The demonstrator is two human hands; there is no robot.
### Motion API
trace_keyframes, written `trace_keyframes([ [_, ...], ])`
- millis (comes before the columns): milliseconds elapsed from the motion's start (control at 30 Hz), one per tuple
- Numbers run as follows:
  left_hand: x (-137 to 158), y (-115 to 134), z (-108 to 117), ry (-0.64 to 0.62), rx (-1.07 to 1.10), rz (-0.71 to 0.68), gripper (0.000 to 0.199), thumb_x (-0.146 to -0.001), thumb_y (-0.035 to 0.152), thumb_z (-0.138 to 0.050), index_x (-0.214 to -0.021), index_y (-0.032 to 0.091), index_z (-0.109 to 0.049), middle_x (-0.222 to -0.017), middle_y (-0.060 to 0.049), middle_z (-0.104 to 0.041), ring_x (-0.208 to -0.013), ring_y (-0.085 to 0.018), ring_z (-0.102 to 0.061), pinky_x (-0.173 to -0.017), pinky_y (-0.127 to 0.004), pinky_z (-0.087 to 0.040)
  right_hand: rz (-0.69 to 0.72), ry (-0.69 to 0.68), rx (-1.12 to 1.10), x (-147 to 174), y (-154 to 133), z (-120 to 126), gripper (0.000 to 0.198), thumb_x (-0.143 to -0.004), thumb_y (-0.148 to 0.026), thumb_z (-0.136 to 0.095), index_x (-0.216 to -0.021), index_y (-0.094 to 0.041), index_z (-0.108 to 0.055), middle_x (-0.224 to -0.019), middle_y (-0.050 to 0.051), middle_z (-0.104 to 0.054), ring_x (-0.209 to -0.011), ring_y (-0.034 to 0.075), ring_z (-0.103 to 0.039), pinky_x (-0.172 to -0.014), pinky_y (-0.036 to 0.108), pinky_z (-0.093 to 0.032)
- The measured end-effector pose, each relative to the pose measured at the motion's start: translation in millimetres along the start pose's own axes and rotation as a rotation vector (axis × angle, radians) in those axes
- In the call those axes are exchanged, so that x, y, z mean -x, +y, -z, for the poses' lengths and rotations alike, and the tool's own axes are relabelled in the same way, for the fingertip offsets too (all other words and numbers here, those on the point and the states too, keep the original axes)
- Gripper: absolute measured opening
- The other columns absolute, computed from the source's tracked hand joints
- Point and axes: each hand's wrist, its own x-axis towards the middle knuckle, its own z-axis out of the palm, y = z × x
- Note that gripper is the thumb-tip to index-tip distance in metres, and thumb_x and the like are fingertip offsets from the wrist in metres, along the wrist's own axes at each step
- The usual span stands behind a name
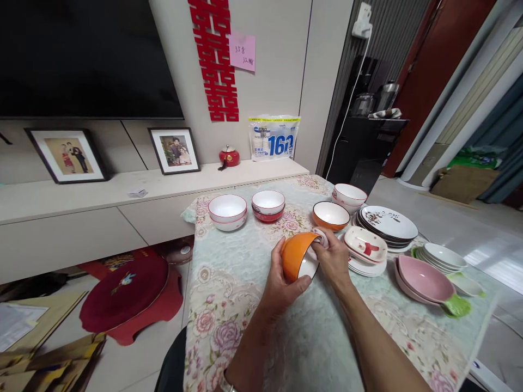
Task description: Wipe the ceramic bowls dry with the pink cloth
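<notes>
The left hand grips an orange bowl, tilted on its side above the middle of the table. The right hand is closed on a pale cloth, pressed at the bowl's rim; how far the cloth goes inside is probably hidden. In front of the hands the flowered cover is bare. To the right, a stack of small plates lies near, and pink dishes sit close to the table edge.

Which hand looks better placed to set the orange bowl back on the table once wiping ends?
Probably the left hand: it cups the tilted orange bowl from outside. The right hand presses a cloth at its rim, so it carries none of the bowl.
</notes>
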Motion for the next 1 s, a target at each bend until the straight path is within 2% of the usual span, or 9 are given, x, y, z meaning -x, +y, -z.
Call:
trace_keyframes([
  [133,1,5,1,0.0,-0.051,0.041,0.094,-0.065,0.027,-0.082,-0.145,0.02,-0.035,-0.147,-0.015,-0.049,-0.135,-0.033,-0.048,-0.113,-0.044,-0.038,0.504,0.039,0.252,6,-17,10,0.042,-0.08,-0.008,-0.048,-0.114,-0.021,-0.068,-0.106,0.009,-0.072,-0.1,0.024,-0.066,-0.089,0.038,-0.052],
  [267,-2,8,6,0.003,-0.107,0.039,0.089,-0.065,0.026,-0.082,-0.142,0.019,-0.039,-0.145,-0.016,-0.051,-0.133,-0.033,-0.05,-0.11,-0.042,-0.04,0.766,0.038,0.352,12,-28,10,0.049,-0.081,-0.001,-0.043,-0.121,-0.021,-0.065,-0.108,0.011,-0.07,-0.1,0.023,-0.066,-0.087,0.036,-0.053],
  [333,-2,6,7,0.018,-0.104,0.043,0.086,-0.062,0.026,-0.084,-0.138,0.018,-0.043,-0.14,-0.016,-0.055,-0.129,-0.033,-0.053,-0.107,-0.041,-0.044,0.809,0.019,0.348,12,-29,8,0.049,-0.082,-0.001,-0.042,-0.12,-0.021,-0.066,-0.108,0.011,-0.07,-0.101,0.022,-0.066,-0.087,0.035,-0.053],
  [433,-1,5,6,0.08,-0.08,0.051,0.078,-0.062,0.024,-0.083,-0.131,0.017,-0.048,-0.134,-0.015,-0.059,-0.124,-0.032,-0.057,-0.102,-0.039,-0.047,0.655,-0.044,0.271,9,-24,4,0.048,-0.08,-0.003,-0.044,-0.12,-0.021,-0.065,-0.109,0.01,-0.069,-0.104,0.023,-0.064,-0.089,0.037,-0.052],
  [600,0,6,1,0.171,-0.036,-0.01,0.078,-0.06,0.021,-0.082,-0.129,0.019,-0.046,-0.134,-0.013,-0.058,-0.123,-0.029,-0.057,-0.103,-0.037,-0.046,0.052,-0.076,0.005,2,-8,-5,0.037,-0.077,-0.026,-0.058,-0.112,-0.02,-0.066,-0.107,0.008,-0.071,-0.098,0.026,-0.064,-0.091,0.041,-0.049],
  [700,-2,7,1,0.196,0.007,-0.052,0.08,-0.061,0.022,-0.082,-0.13,0.02,-0.043,-0.135,-0.013,-0.057,-0.121,-0.028,-0.059,-0.102,-0.038,-0.047,-0.228,-0.192,-0.147,5,-1,-15,0.032,-0.075,-0.036,-0.06,-0.1,-0.017,-0.068,-0.093,0.007,-0.074,-0.084,0.025,-0.066,-0.079,0.037,-0.053],
  [800,-4,5,3,0.225,0.032,-0.099,0.08,-0.06,0.023,-0.083,-0.13,0.02,-0.043,-0.136,-0.013,-0.056,-0.122,-0.029,-0.058,-0.103,-0.039,-0.046,-0.307,-0.254,-0.174,10,3,-24,0.029,-0.075,-0.038,-0.058,-0.089,-0.015,-0.068,-0.077,0.007,-0.074,-0.068,0.024,-0.066,-0.059,0.032,-0.052],
  [867,-4,4,4,0.222,0.046,-0.1,0.08,-0.061,0.024,-0.083,-0.13,0.021,-0.042,-0.136,-0.013,-0.056,-0.123,-0.029,-0.058,-0.103,-0.039,-0.046,-0.315,-0.249,-0.155,12,3,-26,0.027,-0.073,-0.038,-0.06,-0.085,-0.015,-0.068,-0.072,0.006,-0.073,-0.063,0.023,-0.065,-0.055,0.031,-0.05],
  [1000,-4,3,6,0.144,0.057,-0.067,0.082,-0.064,0.027,-0.083,-0.134,0.022,-0.04,-0.141,-0.014,-0.052,-0.125,-0.029,-0.057,-0.104,-0.041,-0.046,-0.229,-0.142,-0.065,9,-3,-14,0.026,-0.073,-0.032,-0.062,-0.094,-0.018,-0.069,-0.084,0.004,-0.073,-0.076,0.023,-0.065,-0.072,0.034,-0.052],
])
